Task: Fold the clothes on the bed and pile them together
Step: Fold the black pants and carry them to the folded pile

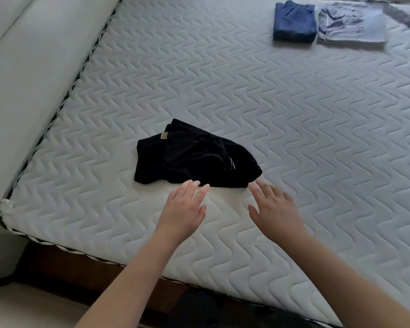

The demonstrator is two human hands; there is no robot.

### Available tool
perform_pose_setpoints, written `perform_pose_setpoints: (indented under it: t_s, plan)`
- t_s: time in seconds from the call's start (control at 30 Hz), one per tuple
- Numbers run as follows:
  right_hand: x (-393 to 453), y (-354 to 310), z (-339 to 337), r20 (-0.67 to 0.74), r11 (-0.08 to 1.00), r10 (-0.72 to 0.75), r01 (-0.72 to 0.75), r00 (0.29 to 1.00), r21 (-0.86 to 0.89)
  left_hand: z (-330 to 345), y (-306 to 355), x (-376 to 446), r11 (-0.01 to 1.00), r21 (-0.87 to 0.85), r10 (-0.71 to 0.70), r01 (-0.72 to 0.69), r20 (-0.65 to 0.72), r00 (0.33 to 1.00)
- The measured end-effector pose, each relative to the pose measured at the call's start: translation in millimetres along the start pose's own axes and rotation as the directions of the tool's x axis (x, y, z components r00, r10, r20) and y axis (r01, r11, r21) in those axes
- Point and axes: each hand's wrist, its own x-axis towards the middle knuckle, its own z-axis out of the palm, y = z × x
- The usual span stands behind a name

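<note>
Left hand (184,210): fingers spread, tips at black garment (194,157) edge | right hand (276,209): fingers spread, empty | bed (294,114)

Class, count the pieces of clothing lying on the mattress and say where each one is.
3. A crumpled black garment lies near the front edge. A folded blue denim garment and a folded pale blue garment sit side by side at the far right. More may lie outside the frame.

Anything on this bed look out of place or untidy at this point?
Yes: the black garment lies crumpled near the bed's front edge, unfolded, apart from the folded blue denim piece and folded light garment lying side by side at the far end. Both hands are open.
</note>
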Motion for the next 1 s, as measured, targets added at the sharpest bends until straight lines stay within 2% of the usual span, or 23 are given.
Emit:
perform_pose_setpoints:
  t_s: [0.07, 0.2, 0.33, 0.47, 0.53, 0.7, 0.8, 0.9, 1.0]
  plan:
    - [14.9, -7.8, 6.9, -0.004, 0.999, 0.034, -0.034, 0.999, -0.003, 9.3, -17.3, 24.3, 0.999, 0.014, 0.043, -0.043, -0.013, 0.999]
    - [46.8, -7.5, 27.3, -0.002, 0.997, 0.078, -0.078, 0.997, 0.014, 39.3, -35.5, 78.1, 0.993, 0.043, 0.109, -0.111, 0.050, 0.993]
    - [89.3, 8.9, 63.2, 0.004, 0.996, 0.089, -0.089, 0.996, 0.015, 90.9, -46.4, 130.5, 0.988, 0.072, 0.126, -0.134, 0.113, 0.986]
    - [125.6, 31.5, 99.8, -0.002, 0.995, 0.081, -0.081, 0.997, -0.054, 143.6, -48.2, 168.8, 0.979, 0.131, 0.126, -0.155, 0.211, 0.969]
    - [145.3, 43.0, 118.7, -0.001, 0.994, 0.082, -0.082, 0.997, -0.071, 168.4, -50.0, 184.2, 0.973, 0.163, 0.125, -0.163, 0.217, 0.968]
    - [205.5, 64.0, 170.1, 0.097, 0.995, 0.042, -0.033, 0.994, -0.097, 220.7, -67.5, 218.0, 0.958, 0.259, 0.091, -0.123, 0.131, 0.987]
    - [227.5, 76.1, 197.8, 0.198, 0.995, 0.055, -0.038, 0.979, -0.089, 246.9, -82.4, 236.4, 0.948, 0.297, 0.040, -0.113, 0.241, 0.970]
    - [237.9, 87.4, 224.9, 0.318, 0.999, 0.049, -0.050, 0.947, -0.003, 273.2, -89.5, 250.3, 0.954, 0.270, 0.022, -0.128, 0.363, 0.932]
    - [236.5, 89.2, 253.8, 0.288, 0.999, 0.040, -0.047, 0.957, 0.020, 294.2, -91.0, 258.5, 0.961, 0.250, 0.015, -0.117, 0.374, 0.927]
